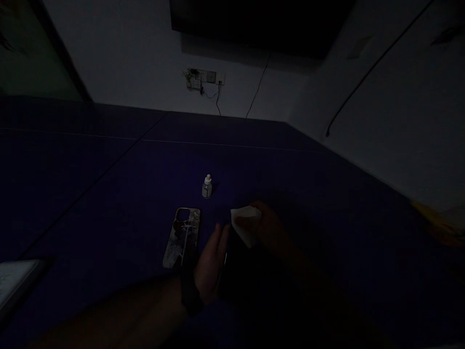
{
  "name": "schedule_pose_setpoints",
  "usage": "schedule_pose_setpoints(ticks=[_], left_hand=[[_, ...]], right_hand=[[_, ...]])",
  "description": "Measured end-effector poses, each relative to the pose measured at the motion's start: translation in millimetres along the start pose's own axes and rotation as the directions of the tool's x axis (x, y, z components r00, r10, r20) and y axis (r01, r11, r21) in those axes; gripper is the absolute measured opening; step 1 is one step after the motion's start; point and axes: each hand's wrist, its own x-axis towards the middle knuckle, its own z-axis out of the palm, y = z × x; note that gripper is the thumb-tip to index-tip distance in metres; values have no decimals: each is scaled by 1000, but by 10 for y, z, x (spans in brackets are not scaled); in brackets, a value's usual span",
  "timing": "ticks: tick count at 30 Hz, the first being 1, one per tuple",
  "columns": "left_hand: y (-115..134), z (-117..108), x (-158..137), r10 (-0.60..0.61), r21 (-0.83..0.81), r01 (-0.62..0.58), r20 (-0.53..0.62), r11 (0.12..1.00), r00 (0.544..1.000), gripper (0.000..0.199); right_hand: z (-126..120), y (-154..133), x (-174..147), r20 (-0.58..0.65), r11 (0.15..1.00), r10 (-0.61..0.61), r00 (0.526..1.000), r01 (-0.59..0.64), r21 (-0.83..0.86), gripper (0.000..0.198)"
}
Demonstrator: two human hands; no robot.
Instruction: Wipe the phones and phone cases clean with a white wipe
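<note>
In dim light, my left hand (211,265) grips the edge of a dark, flat phone (232,261); only a thin bright line along its side stands out. A dark watch (189,293) is on the left wrist. My right hand (271,228) pinches a folded white wipe (247,237) against the top part of the phone. To the left of my left hand lies a patterned phone case (181,240) with a camera cutout. Beyond the hands stands a small dropper bottle (207,189) with a white cap, upright.
The surface (119,194) is dark blue, with thin seam lines across it. A pale box-like object (16,281) sits at the left edge. Wall sockets (210,76) with cables and a dark screen (254,24) are ahead. Something yellow (436,220) lies by the right wall.
</note>
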Motion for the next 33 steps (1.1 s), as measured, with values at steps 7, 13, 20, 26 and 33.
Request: schedule_pose_setpoints(ticks=[7,13,20,26,33], left_hand=[[-14,-39,8,33,-8,-33,-10,999,999,71],[-38,-60,46,40,2,-40,1,999,999,71],[-22,-30,12,36,-23,-37,-24,999,999,70],[-37,-117,49,35,-16,-35,-20,999,999,70],[-32,-85,22,32,15,-31,-45,999,998,75]], right_hand=[[-22,-12,-41,139,1000,14,990,-13,-4,52],[33,-35,-50,75,994,5,997,-13,111,50],[-38,-15,-14,33,999,-11,999,9,49,47],[-7,7,-10,114,995,-20,993,9,94,54],[-95,52,51,58,998,-32,998,28,59,49]])
